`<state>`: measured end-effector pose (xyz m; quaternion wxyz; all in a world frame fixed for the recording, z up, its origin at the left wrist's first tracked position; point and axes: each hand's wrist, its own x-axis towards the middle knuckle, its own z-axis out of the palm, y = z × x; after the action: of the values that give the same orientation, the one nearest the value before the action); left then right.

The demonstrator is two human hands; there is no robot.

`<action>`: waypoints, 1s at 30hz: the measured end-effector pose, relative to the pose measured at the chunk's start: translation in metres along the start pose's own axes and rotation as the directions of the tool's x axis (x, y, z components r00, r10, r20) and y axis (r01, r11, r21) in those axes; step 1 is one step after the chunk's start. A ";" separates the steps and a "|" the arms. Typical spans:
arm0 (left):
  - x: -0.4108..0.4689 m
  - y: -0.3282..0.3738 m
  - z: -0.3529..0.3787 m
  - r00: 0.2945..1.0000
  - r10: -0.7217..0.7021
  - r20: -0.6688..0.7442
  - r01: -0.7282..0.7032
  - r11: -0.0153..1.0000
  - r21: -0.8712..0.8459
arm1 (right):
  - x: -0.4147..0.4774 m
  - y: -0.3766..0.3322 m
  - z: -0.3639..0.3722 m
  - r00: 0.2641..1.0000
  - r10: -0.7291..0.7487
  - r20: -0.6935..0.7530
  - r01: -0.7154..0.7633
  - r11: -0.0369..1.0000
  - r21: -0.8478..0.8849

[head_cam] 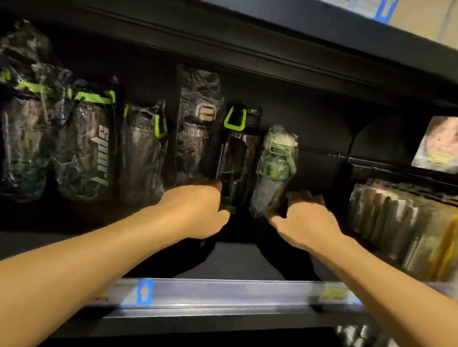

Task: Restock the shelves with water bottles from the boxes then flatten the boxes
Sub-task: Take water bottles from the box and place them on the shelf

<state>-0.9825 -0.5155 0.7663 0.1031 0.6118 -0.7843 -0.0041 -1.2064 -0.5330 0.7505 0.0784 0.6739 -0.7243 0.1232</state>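
Here, at the back of the dark shelf (pixel 240 261), the left hand (pixel 197 210) wraps the base of the upright dark bottle (pixel 236 160) and the right hand (pixel 302 222) the plastic-bagged green bottle (pixel 276 167), both probably light and rigid, though the slick wrap favours a low, full-fingered grip.

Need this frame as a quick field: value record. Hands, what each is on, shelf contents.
setting: dark store shelf, price rail along its front edge
left hand: at the base of a dark bottle with green carry loop, fingers around it
right hand: at the base of a plastic-wrapped light green bottle
left of them: four more wrapped bottles, one marked "sport"
all bottles: upright
right side: row of wrapped packs, contents too blurred to tell
boxes: cardboard on the shelf above
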 end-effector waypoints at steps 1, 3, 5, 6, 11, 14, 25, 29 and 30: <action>-0.015 -0.005 -0.001 0.997 0.035 -0.074 -0.032 0.999 0.041 | -0.016 -0.006 -0.001 1.000 -0.008 -0.023 0.006 0.998 -0.059; -0.045 -0.012 -0.004 0.981 0.076 -0.177 -0.061 0.994 0.085 | -0.047 -0.020 -0.003 0.997 -0.022 -0.074 0.012 0.991 -0.137; -0.073 -0.017 -0.004 0.976 0.093 -0.198 -0.074 0.992 0.103 | -0.076 -0.033 -0.005 0.996 -0.033 -0.083 0.020 0.989 -0.143; -0.088 -0.019 -0.004 0.976 0.092 -0.195 -0.073 0.992 0.102 | -0.091 -0.039 -0.007 0.996 -0.039 -0.077 0.027 0.988 -0.150; -0.174 -0.034 0.002 0.970 0.072 -0.234 -0.031 0.984 0.175 | -0.170 -0.062 -0.016 0.989 -0.098 -0.107 0.083 0.987 -0.137; -0.230 -0.043 0.009 0.959 0.027 -0.282 0.029 0.981 0.193 | -0.222 -0.077 -0.018 0.981 -0.145 -0.132 0.129 0.984 -0.120; -0.446 -0.075 0.050 0.973 -0.166 -0.163 0.190 0.971 0.146 | -0.416 -0.132 0.021 0.970 -0.236 0.059 0.240 0.969 -0.066; -0.515 -0.112 0.041 0.945 -0.246 -0.218 0.284 0.944 0.169 | -0.468 -0.176 0.020 0.959 -0.278 0.055 0.281 0.958 -0.050; -0.530 -0.122 0.039 0.938 -0.263 -0.227 0.304 0.937 0.171 | -0.479 -0.188 0.019 0.956 -0.289 0.049 0.292 0.955 -0.049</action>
<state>-0.7502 -0.0413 0.6292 0.1170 0.7234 -0.6693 0.1230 -0.9799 -0.0917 0.6125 0.0994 0.7730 -0.6220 0.0759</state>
